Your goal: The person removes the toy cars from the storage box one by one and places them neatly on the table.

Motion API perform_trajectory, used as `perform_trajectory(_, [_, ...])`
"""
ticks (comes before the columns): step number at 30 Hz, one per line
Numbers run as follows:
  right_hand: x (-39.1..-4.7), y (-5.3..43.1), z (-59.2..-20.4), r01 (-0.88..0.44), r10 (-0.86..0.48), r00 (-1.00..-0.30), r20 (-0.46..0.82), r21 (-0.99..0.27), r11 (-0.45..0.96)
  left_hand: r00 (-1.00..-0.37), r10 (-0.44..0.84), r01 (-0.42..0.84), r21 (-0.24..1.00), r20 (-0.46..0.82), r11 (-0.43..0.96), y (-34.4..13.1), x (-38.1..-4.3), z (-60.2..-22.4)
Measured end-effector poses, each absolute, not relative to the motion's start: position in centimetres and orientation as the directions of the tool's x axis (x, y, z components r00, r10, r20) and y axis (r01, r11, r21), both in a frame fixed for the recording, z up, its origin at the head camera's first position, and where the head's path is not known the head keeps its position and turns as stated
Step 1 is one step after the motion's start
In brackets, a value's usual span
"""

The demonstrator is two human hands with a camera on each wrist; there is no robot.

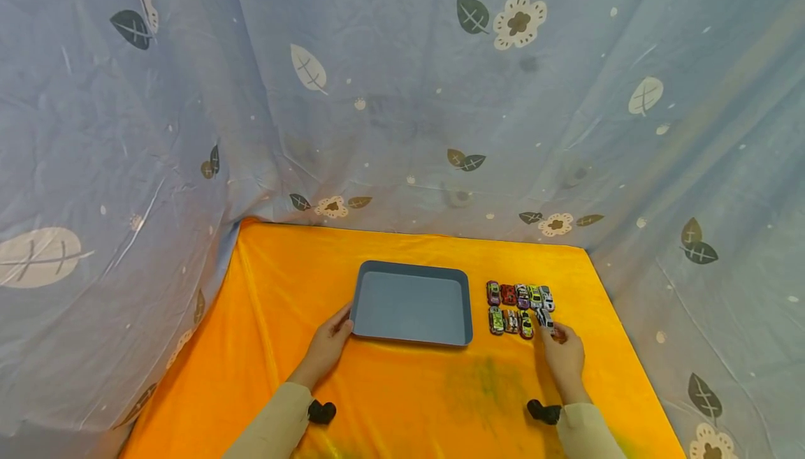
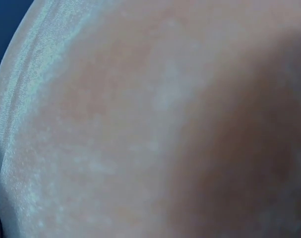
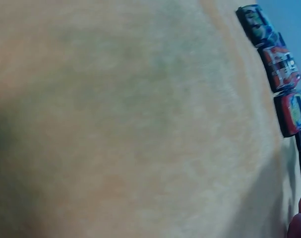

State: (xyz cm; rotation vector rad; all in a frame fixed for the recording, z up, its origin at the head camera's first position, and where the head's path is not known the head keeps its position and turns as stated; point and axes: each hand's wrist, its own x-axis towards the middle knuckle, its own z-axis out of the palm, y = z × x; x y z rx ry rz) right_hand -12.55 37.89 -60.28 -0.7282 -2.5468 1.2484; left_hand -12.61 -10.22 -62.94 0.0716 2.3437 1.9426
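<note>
A blue-grey rectangular tray lies on the orange cloth in the head view, with nothing in it. At its near left edge, my left hand holds the side, thumb by the corner. Small toy cars stand in two rows to the right of the tray, among them a red one and a green one. My right hand is at the right end of the near row, pinching a reddish toy car mostly hidden by the fingers. A white-and-black toy car lies right at its fingertips.
An orange cloth covers the table. Pale blue curtains with leaf and flower prints surround it at the back and sides. In the right wrist view, several toy cars line the right edge; the left wrist view shows mostly blurred cloth.
</note>
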Motion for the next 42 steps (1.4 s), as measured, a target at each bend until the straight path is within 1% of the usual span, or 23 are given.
perform_trajectory(10, [-12.6,37.9,-61.2,0.332,0.52,-0.854,-0.021,-0.791,0.514,-0.995,0.094,-0.027,0.981,-0.046,0.194,-10.2,-12.6,-62.9])
perform_trajectory(27, [-12.8,37.9,-61.8,0.316,0.481,-0.877,0.004,-0.749,0.583,-0.994,0.103,-0.021,0.981,-0.042,0.192,-10.2,-12.5,-62.8])
perform_trajectory(36, [-13.0,38.1,-61.4,0.382,0.475,-0.873,-0.106,-0.755,0.534,-0.993,0.1,-0.04,0.978,-0.062,0.204,-10.3,-12.7,-63.0])
perform_trajectory(42, [-13.1,38.2,-61.3,0.393,0.484,-0.867,-0.12,-0.76,0.518,-0.993,0.094,-0.045,0.974,-0.067,0.22,-10.4,-12.7,-62.9])
